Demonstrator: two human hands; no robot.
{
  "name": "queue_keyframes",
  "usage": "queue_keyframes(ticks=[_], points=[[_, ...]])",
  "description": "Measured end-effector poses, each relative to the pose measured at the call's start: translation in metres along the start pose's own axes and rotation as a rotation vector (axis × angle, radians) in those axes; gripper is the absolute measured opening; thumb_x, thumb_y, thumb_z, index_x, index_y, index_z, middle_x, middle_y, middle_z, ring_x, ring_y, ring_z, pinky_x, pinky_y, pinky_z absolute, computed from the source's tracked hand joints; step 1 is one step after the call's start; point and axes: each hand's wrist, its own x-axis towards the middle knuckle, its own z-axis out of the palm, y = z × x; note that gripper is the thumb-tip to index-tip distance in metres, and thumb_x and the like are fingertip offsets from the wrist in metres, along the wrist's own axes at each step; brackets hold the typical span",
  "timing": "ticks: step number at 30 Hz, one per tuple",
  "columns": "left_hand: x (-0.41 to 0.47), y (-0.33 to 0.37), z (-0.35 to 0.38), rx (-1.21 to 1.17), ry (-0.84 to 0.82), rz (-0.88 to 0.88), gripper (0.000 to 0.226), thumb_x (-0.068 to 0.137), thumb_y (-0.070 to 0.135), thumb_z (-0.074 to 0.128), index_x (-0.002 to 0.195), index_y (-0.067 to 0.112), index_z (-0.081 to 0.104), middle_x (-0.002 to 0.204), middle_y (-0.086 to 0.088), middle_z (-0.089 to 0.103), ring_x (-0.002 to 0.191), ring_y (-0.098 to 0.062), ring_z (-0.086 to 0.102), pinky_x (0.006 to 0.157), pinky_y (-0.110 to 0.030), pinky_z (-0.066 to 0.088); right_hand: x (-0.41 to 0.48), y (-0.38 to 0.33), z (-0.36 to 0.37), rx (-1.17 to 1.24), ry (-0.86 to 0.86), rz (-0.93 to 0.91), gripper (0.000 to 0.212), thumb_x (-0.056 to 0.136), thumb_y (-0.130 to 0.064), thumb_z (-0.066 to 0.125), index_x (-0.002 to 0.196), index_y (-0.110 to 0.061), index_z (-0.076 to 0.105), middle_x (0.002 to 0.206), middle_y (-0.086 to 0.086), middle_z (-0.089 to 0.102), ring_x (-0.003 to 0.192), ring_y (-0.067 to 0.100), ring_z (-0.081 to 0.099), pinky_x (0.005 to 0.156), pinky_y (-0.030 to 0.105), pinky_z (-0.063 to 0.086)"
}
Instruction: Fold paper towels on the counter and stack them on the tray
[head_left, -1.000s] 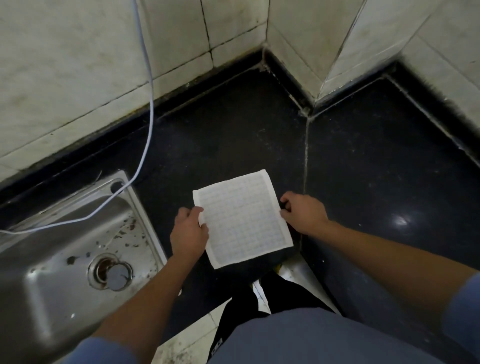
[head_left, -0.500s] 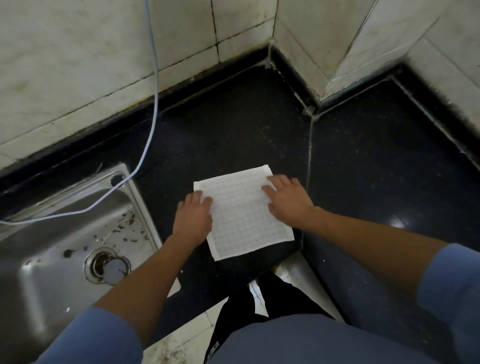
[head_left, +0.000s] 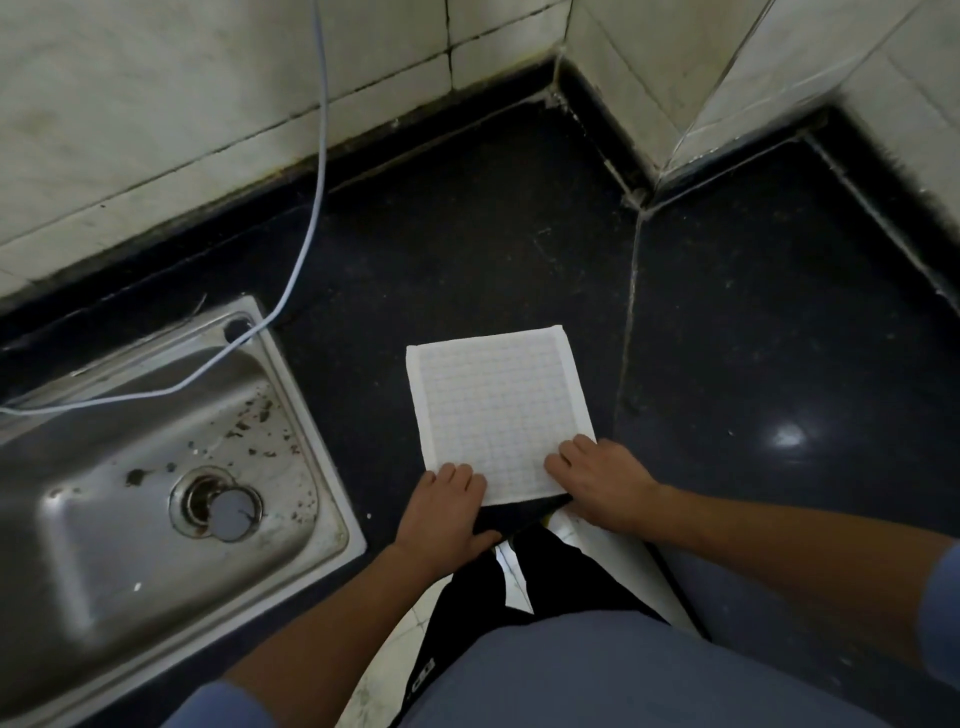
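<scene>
At counter (head_left: 467, 234) edge, paper towel (head_left: 493, 410), left hand (head_left: 441, 506), right hand (head_left: 602, 483), fingers (head_left: 571, 453) flat on near corners

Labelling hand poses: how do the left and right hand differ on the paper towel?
Left hand covers the paper towel at its near-left corner; right hand at its near-right corner. Left hand sits lower in view; right hand reaches further onto the sheet. Both lay bent fingers on its near edge.

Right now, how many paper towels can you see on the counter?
1. The paper towel lies flat on the dark counter, right of the sink, with the left hand and right hand on its near corners. More could be out of view.
</scene>
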Motion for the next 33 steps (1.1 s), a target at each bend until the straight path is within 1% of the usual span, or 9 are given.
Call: queue_keyframes(ticks=[3,6,9,11,14,18,22,28,33], points=[[-0.002,0.0,0.0,-0.014,-0.029,-0.011,0.047,0.082,0.057,0.054,0.107,0.018,0.05,0.111,-0.002,0.052,0.104,-0.021,0.047,0.087,-0.034,0.036,-0.008,-0.003,0.014,0.028,0.069,-0.066,0.042,0.042,-0.016,0.084,0.073,-0.019,0.056,0.067,-0.002,0.055,0.057,0.018,0.055,0.04,0.026,0.041],[-0.002,0.002,-0.001,-0.003,-0.042,-0.003,0.044,0.085,0.057,0.051,0.106,0.018,0.051,0.111,-0.002,0.053,0.105,-0.02,0.047,0.088,-0.033,0.035,-0.014,0.004,0.012,0.085,0.151,-0.082,0.026,0.055,-0.022,0.08,0.069,-0.021,0.058,0.067,-0.005,0.055,0.059,0.016,0.056,0.041,0.025,0.043],[-0.001,0.001,-0.003,-0.009,-0.03,0.021,0.042,0.085,0.055,0.052,0.103,0.017,0.052,0.107,-0.001,0.053,0.102,-0.02,0.049,0.084,-0.033,0.037,-0.013,0.012,-0.005,0.194,0.232,-0.079,0.006,0.071,-0.027,0.058,0.073,-0.022,0.058,0.073,-0.005,0.055,0.065,0.015,0.056,0.048,0.027,0.044],[0.002,-0.001,-0.005,-0.018,-0.002,0.035,0.033,0.086,0.047,0.054,0.098,0.016,0.055,0.103,-0.002,0.053,0.099,-0.021,0.05,0.079,-0.033,0.039,-0.011,0.014,-0.023,0.338,0.264,-0.002,0.018,0.074,-0.033,0.044,0.08,-0.021,0.057,0.083,-0.004,0.058,0.075,0.016,0.056,0.058,0.03,0.045],[0.007,-0.006,-0.013,-0.072,0.078,0.041,0.011,0.077,0.024,0.058,0.083,0.015,0.058,0.091,-0.003,0.054,0.087,-0.023,0.055,0.065,-0.032,0.04,-0.004,0.025,-0.047,0.471,0.246,0.144,0.014,0.082,-0.03,0.05,0.091,-0.022,0.057,0.093,-0.002,0.063,0.083,0.019,0.058,0.069,0.03,0.042],[0.021,-0.031,-0.048,-0.445,0.151,-0.214,0.007,0.079,0.017,0.064,0.086,0.015,0.063,0.087,0.0,0.063,0.08,-0.017,0.058,0.071,-0.031,0.049,0.01,0.048,-0.063,0.573,0.237,0.291,0.025,0.084,-0.025,0.059,0.108,-0.024,0.062,0.11,-0.004,0.065,0.097,0.017,0.061,0.082,0.033,0.049],[0.049,-0.07,-0.083,-0.722,0.27,-0.397,0.007,0.08,0.011,0.071,0.087,0.012,0.072,0.08,-0.003,0.068,0.074,-0.017,0.063,0.073,-0.031,0.052,0.035,0.07,-0.075,0.699,0.289,0.422,0.018,0.087,-0.024,0.061,0.103,-0.022,0.068,0.107,-0.002,0.068,0.096,0.019,0.063,0.081,0.035,0.051],[0.092,-0.096,-0.088,-0.764,0.257,-0.535,0.008,0.08,0.009,0.071,0.079,0.016,0.067,0.073,-0.005,0.065,0.075,-0.024,0.065,0.074,-0.041,0.057,0.08,0.085,-0.077,0.711,0.313,0.574,0.011,0.089,-0.027,0.061,0.099,-0.024,0.065,0.102,0.0,0.068,0.094,0.022,0.063,0.08,0.039,0.053],[0.112,-0.097,-0.077,-0.627,0.288,-0.567,0.003,0.081,0.011,0.068,0.08,0.013,0.066,0.071,-0.002,0.061,0.075,-0.022,0.062,0.069,-0.028,0.047,0.099,0.088,-0.068,0.633,0.286,0.644,0.018,0.092,-0.029,0.055,0.107,-0.022,0.061,0.107,0.004,0.065,0.097,0.026,0.062,0.079,0.037,0.049]])
